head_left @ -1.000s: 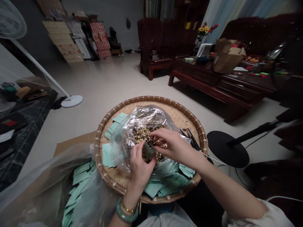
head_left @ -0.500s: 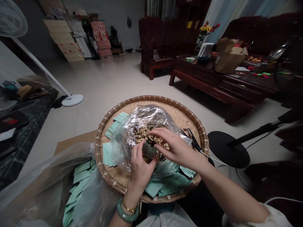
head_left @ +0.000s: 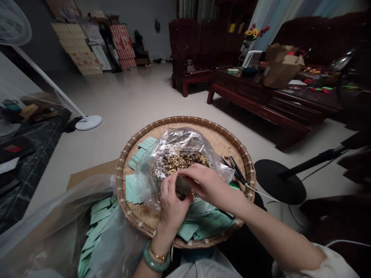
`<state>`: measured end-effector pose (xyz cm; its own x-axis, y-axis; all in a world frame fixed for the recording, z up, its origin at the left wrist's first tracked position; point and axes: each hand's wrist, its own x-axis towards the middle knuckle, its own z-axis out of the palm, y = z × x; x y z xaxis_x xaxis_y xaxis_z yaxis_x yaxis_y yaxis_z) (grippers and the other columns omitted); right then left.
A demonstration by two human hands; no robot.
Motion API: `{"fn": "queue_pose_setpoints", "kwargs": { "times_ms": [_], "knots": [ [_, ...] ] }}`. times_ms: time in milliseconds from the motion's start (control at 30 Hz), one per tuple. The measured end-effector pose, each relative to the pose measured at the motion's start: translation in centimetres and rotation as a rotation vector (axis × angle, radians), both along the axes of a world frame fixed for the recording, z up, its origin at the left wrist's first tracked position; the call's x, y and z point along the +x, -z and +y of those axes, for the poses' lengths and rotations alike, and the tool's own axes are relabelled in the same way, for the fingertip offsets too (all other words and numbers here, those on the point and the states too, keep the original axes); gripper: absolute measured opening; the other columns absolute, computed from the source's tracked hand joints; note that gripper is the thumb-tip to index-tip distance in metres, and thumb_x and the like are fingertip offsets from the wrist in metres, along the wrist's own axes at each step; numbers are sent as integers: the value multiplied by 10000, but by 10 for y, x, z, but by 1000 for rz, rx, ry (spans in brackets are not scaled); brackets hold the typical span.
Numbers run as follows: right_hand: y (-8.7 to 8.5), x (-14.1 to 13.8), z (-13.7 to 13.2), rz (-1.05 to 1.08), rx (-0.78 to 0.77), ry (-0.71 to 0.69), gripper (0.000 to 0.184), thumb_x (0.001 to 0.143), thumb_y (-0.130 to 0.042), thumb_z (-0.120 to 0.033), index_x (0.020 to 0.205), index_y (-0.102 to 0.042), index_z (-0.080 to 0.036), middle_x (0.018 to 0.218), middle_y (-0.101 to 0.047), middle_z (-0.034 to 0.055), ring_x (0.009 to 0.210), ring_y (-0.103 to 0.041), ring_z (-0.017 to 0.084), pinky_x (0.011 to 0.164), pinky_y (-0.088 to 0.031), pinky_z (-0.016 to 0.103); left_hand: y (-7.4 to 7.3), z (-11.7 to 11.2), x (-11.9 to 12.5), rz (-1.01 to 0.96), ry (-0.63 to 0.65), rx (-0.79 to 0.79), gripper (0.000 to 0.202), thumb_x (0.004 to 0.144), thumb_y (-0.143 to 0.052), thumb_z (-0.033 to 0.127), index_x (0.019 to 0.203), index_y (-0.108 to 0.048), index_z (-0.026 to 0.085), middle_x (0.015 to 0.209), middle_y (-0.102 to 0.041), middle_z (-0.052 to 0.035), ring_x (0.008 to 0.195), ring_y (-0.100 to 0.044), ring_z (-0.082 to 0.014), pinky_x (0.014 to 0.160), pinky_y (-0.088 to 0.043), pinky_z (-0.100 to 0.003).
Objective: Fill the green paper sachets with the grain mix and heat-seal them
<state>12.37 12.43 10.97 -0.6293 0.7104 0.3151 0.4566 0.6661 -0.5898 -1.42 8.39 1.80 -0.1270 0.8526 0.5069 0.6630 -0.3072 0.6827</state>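
My left hand (head_left: 173,204) pinches a small pale green paper packet (head_left: 182,184), holding it upright at the mouth of a clear plastic bag (head_left: 181,141). The bag is full of dried brown and tan flakes (head_left: 182,164). My right hand (head_left: 207,186) reaches across from the right, its fingertips bunched at the packet's top edge. Whether those fingers hold any flakes is hidden. The bag rests in a round woven bamboo tray (head_left: 185,121), among loose green paper packets (head_left: 203,226).
A dark-handled pair of scissors (head_left: 235,170) lies on the tray's right side. A plastic bag with more green packets (head_left: 98,216) sits at lower left. A round black stand base (head_left: 279,181) is on the right, and a white fan base (head_left: 88,122) on the left.
My right hand has moved down and left, from above the flakes to the packet's top edge. My left hand and the packet have barely moved.
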Motion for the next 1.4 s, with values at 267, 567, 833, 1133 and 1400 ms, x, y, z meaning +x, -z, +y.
{"fn": "queue_pose_setpoints", "kwargs": {
  "times_ms": [267, 567, 833, 1133, 1400],
  "knots": [
    [-4, 9, -3, 152, 40, 64, 359, 895, -446, -156, 1248, -468, -217, 1139, -582, 95, 1095, -516, 215, 924, -467, 415, 0, -1, -2, -16, -9, -8, 571, 736, -646, 194, 1267, -437, 181, 1108, -536, -126, 1031, -558, -254, 838, -511, -412],
    [16, 2, 39, 257, -571, -94, 302, 917, -462, -270, 1206, -533, -216, 1245, -574, 74, 1145, -536, 176, 983, -445, 388, -5, -3, 2, 20, 19, 15, 555, 714, -612, 123, 1242, -452, 187, 1089, -536, -111, 1033, -548, -247, 867, -503, -427],
    [4, 4, 42, 365, -613, -122, 251, 942, -414, -267, 997, -634, -161, 919, -667, 53, 886, -614, 138, 824, -497, 309, -3, -1, 3, 33, 6, 35, 534, 700, -618, 121, 1206, -458, 178, 1066, -531, -107, 1023, -542, -251, 867, -497, -432],
    [-7, 16, 14, 359, -367, -3, 231, 932, -425, -230, 1084, -597, -201, 1069, -622, 68, 987, -595, 156, 842, -516, 327, -2, -1, 1, -5, 28, -9, 567, 724, -619, 138, 1259, -438, 191, 1106, -529, -112, 1053, -536, -251, 879, -494, -433],
    [4, 28, 6, 111, -252, -82, 368, 817, -610, -160, 1174, -547, -224, 1132, -575, 69, 979, -574, 161, 790, -536, 314, -2, -3, -1, 17, 37, -22, 591, 717, -627, 149, 1272, -431, 183, 1113, -525, -114, 1054, -534, -249, 884, -492, -421]
  ]
}}
